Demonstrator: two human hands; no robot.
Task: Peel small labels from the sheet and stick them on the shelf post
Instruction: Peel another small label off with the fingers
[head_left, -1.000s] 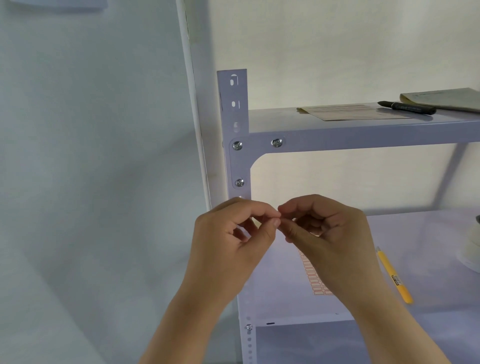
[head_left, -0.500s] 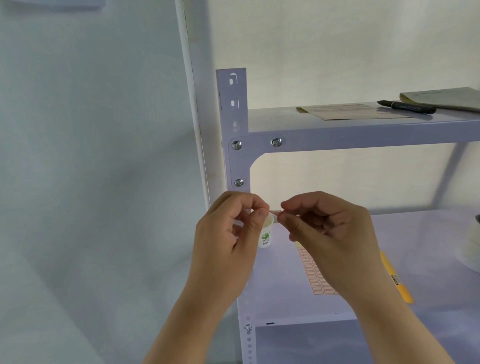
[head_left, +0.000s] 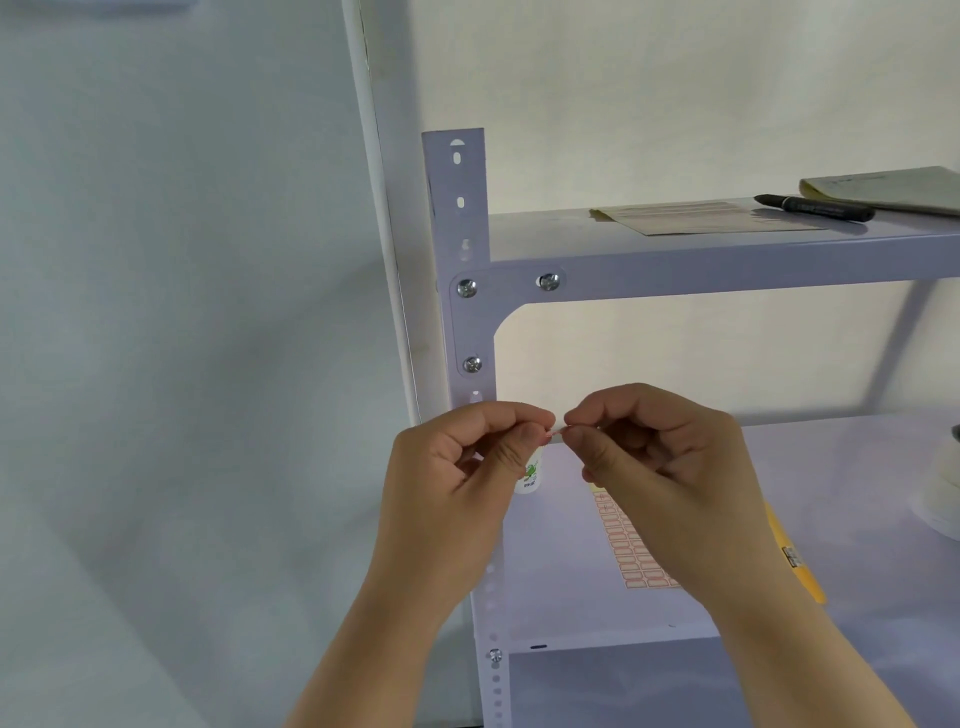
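A tiny red-and-white label (head_left: 556, 432) is stretched between the fingertips of my left hand (head_left: 467, 467) and my right hand (head_left: 660, 467), both pinching it. The hands hover just in front of the pale metal shelf post (head_left: 460, 218), below its lower bracket screw. The label sheet (head_left: 631, 551), with rows of red-outlined labels, lies flat on the middle shelf (head_left: 857, 467), partly hidden behind my right hand.
A small white cup (head_left: 530, 475) stands on the middle shelf behind my left thumb. A yellow utility knife (head_left: 797, 561) lies right of the sheet, a white roll (head_left: 943, 493) at the far right. The top shelf holds papers (head_left: 696, 215), a black marker (head_left: 813, 207) and a notebook (head_left: 883, 189).
My hands have risen slightly and drawn a little apart, exposing the small label between the fingertips and the white cup behind them.
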